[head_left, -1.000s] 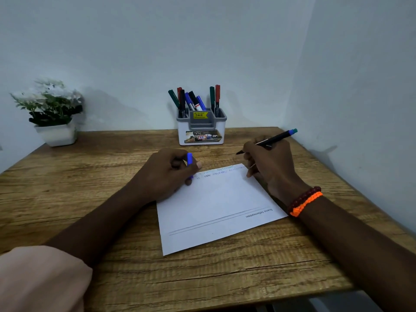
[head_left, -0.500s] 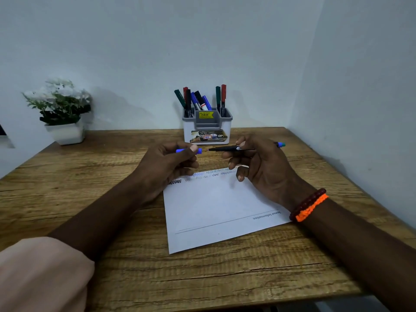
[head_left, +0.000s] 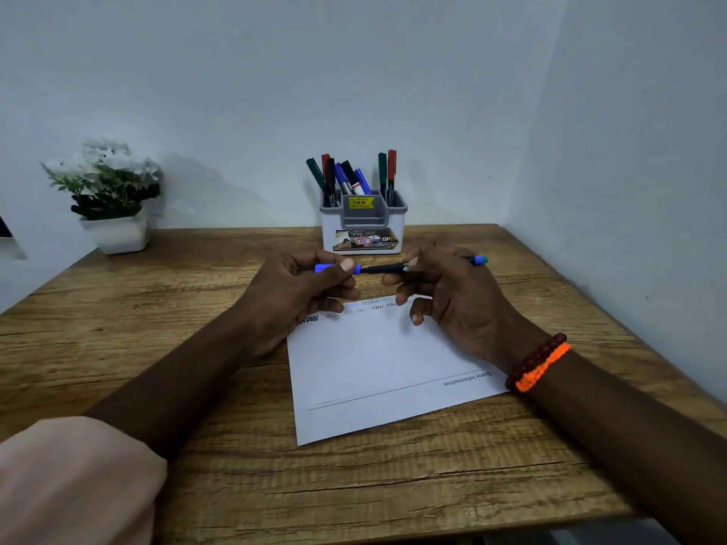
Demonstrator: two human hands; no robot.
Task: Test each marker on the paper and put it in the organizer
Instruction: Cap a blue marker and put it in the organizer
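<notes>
Grey-and-white organizer [head_left: 364, 230], upper centre of frame, upright at the back of the wooden table [head_left: 157, 308] against the wall; yellow price sticker on its front pocket, printed label lower down. Left compartment: green, red, black and blue markers [head_left: 338, 177], leaning in a cluster, caps up. Right compartment: one green and one red marker [head_left: 387, 173], near upright. Front pocket: contents not discernible. White pot with white-flowered plant [head_left: 108, 190], upper left of frame, at the table's far left corner. Sheet of paper [head_left: 377, 363], centre of frame, flat on the table, rows of zigzag test scribbles along its far edge. Left hand [head_left: 299, 293], centre, raised over the paper's far edge, pinching a blue cap [head_left: 334, 268] between thumb and fingers. Right hand [head_left: 452, 297], right of centre, gripping a black-barrelled marker [head_left: 383, 269] held level, blue-green end cap jutting right; cap touching the marker's tip end. Red bead and orange braided bracelets [head_left: 539, 363] on the right wrist.
</notes>
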